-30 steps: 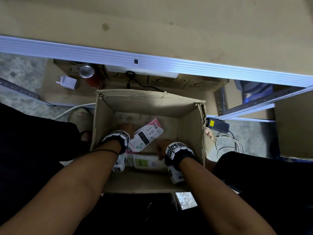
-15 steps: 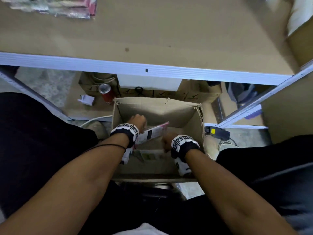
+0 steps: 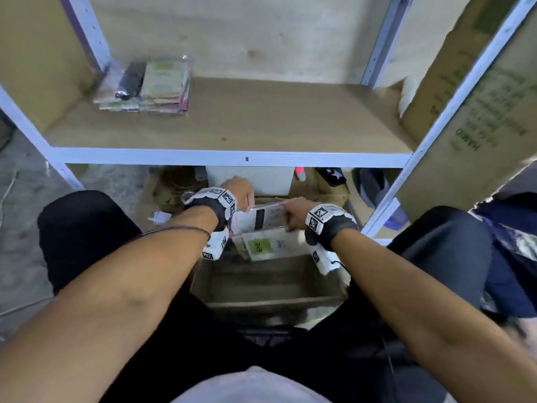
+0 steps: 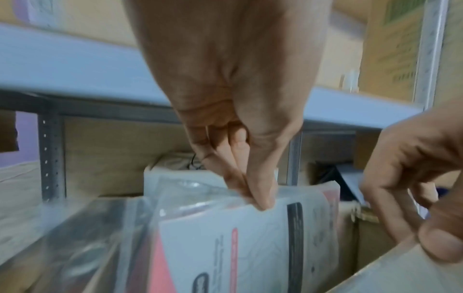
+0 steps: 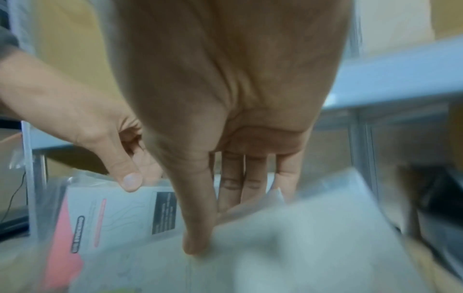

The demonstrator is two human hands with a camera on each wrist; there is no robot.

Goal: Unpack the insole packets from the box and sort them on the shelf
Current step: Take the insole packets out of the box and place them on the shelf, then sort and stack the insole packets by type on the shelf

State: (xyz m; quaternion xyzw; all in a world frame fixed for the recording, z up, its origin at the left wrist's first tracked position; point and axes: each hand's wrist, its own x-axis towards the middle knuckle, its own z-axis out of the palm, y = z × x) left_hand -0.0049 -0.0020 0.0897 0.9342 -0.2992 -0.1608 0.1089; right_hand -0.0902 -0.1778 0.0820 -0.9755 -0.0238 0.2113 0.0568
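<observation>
Over the open cardboard box (image 3: 270,289) between my knees, my left hand (image 3: 250,202) pinches the top edge of a pink-and-white insole packet (image 3: 261,218) in clear plastic. The left wrist view shows thumb and fingers closed on that packet (image 4: 225,237). My right hand (image 3: 288,222) grips a green-labelled packet (image 3: 273,245) just below; in the right wrist view its thumb lies on the front of this blurred packet (image 5: 288,247) with the fingers behind it. A stack of packets (image 3: 145,85) lies on the shelf board (image 3: 247,123) at the back left.
The shelf's white front rail (image 3: 232,158) runs just beyond my hands. A large printed carton (image 3: 479,112) stands at the right of the shelf. Under the shelf sit a white box (image 3: 255,178) and cardboard clutter. My dark-clothed legs flank the box.
Both hands have lifted out of the box, each with a packet. My view has tilted up from the box to the shelf and its stack.
</observation>
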